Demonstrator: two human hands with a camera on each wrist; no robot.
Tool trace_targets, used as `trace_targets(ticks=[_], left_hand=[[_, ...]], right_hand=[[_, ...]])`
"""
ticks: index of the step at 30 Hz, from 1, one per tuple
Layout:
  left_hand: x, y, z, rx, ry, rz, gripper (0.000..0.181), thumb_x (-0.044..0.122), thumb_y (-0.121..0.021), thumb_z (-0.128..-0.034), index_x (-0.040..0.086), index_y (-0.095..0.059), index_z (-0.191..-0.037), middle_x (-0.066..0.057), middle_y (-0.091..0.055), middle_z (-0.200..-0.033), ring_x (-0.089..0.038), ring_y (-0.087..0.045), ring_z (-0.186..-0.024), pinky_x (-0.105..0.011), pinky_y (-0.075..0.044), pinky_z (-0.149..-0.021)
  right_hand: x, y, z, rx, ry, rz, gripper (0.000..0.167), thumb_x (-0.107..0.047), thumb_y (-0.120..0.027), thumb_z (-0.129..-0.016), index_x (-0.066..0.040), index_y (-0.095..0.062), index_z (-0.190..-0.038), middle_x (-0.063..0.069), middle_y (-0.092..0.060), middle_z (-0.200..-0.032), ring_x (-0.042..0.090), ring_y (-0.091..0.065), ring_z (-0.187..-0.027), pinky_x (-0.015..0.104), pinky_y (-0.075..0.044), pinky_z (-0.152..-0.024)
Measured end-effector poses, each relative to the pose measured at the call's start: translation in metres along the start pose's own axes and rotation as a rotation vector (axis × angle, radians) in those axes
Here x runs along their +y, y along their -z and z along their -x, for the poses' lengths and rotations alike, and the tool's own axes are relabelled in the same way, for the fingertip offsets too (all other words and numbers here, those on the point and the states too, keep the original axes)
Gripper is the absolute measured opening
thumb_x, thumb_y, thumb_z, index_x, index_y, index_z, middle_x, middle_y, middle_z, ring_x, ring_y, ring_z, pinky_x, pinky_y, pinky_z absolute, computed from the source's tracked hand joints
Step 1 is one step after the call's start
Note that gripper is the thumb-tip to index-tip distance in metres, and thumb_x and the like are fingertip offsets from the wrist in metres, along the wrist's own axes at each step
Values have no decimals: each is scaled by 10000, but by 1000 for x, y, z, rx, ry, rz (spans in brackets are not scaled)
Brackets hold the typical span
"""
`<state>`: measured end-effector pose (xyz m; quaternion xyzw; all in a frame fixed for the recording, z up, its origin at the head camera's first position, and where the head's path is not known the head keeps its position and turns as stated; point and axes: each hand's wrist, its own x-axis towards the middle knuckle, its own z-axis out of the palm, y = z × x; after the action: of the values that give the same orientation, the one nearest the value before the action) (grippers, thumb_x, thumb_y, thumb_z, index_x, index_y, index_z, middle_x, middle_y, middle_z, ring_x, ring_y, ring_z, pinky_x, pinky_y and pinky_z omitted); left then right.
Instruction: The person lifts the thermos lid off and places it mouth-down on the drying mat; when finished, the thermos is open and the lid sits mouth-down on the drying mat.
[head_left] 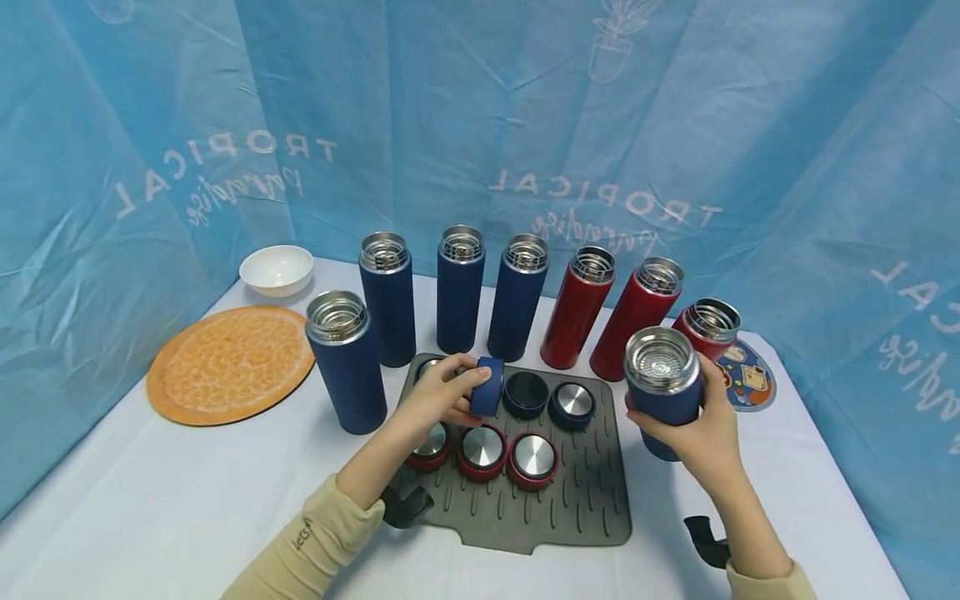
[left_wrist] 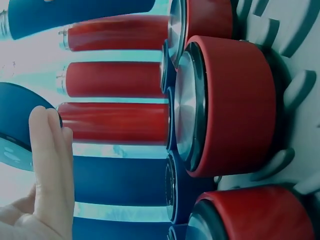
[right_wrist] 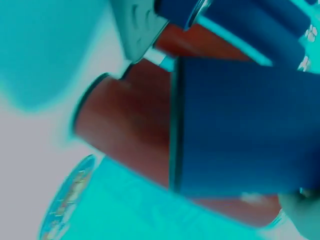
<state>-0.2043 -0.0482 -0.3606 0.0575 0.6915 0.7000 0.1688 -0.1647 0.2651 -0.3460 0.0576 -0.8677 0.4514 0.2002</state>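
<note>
My left hand (head_left: 442, 396) pinches a blue bottle lid (head_left: 487, 387) turned on its side above the grey mat (head_left: 585, 508). In the left wrist view this lid (left_wrist: 20, 120) shows at the fingertips. My right hand (head_left: 705, 433) grips an open blue thermos bottle (head_left: 663, 392) round its upper body, steel mouth up. The right wrist view shows the bottle's blue side (right_wrist: 245, 127), its base seemingly off the table. On the mat sit a blue lid (head_left: 572, 406), an upturned dark lid (head_left: 525, 395) and three red lids (head_left: 482, 452); another lid is partly hidden behind my left hand.
Open blue bottles (head_left: 459, 300) and three open red bottles (head_left: 576, 317) stand in a curve behind the mat. A white bowl (head_left: 277, 271) and a round orange placemat (head_left: 228, 367) are at the left. A patterned coaster (head_left: 750, 379) lies at the right, before a blue curtain (head_left: 450, 108).
</note>
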Motion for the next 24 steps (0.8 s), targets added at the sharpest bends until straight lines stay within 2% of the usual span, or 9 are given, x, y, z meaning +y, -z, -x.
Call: trace_targets(ticks=[3,6,7,10,13,16,20,24], left_hand=[[0,0,0,-19,8,-18,450,296,-549,-908,13,-458,-1245,-233,-587,-1057,-207,-661,-695,-361,-556,-656],[-1,-1,-1,-40,7,-23,454,306,-555,-902,30,-462,-1250,-226,-582,-1078,-215,-665,-709,-357,-555,-657],[-1,-1,-1,-49,5,-24,457,306,-556,-901,29,-460,-1252,-229,-579,-1088,-217,-666,-716,-359,-555,-661],[-1,-1,-1,-59,4,-29,471,301,-563,-898,22,-452,-1261,-236,-574,-1109,-220,-668,-731,-368,-555,-672],[-1,-2,-2,-58,17,-31,486,287,-573,-894,16,-440,-1274,-236,-570,-1120,-219,-668,-738,-375,-554,-682],[-2,-2,-2,-51,31,-36,495,273,-579,-891,12,-433,-1286,-228,-566,-1125,-213,-666,-741,-376,-553,-684],[-2,-2,-1,-49,35,-46,505,275,-583,-888,12,-432,-1291,-222,-568,-1114,-213,-663,-745,-374,-554,-681],[-2,-3,-1,-50,32,-47,519,284,-592,-880,20,-432,-1297,-223,-568,-1112,-228,-663,-770,-371,-554,-684]], right_hand=[[11,16,2,1,-105,-68,978,4,-768,-690,-218,-189,-1445,103,-335,-1388,257,-343,-1249,596,-297,-997],[25,28,4,11,-131,-126,1001,59,-731,-701,-255,-148,-1451,28,-314,-1391,197,-318,-1290,493,-279,-1062],[30,32,4,16,-126,-156,1000,92,-721,-692,-251,-162,-1448,2,-326,-1381,172,-324,-1282,424,-297,-1068],[42,40,5,16,-106,-263,994,169,-688,-675,-228,-196,-1442,-42,-348,-1364,131,-350,-1250,221,-365,-1000],[52,46,6,4,-93,-365,970,202,-661,-679,-209,-222,-1440,-31,-374,-1355,107,-384,-1205,104,-407,-863],[59,50,7,-16,-86,-386,955,197,-656,-692,-201,-221,-1444,-26,-382,-1347,84,-402,-1175,82,-407,-824],[66,52,9,-46,-90,-328,955,158,-674,-709,-216,-198,-1447,-60,-381,-1317,35,-408,-1128,61,-402,-797],[72,56,6,-98,-83,-323,951,152,-668,-716,-217,-190,-1451,-65,-381,-1314,28,-405,-1129,67,-402,-796]])
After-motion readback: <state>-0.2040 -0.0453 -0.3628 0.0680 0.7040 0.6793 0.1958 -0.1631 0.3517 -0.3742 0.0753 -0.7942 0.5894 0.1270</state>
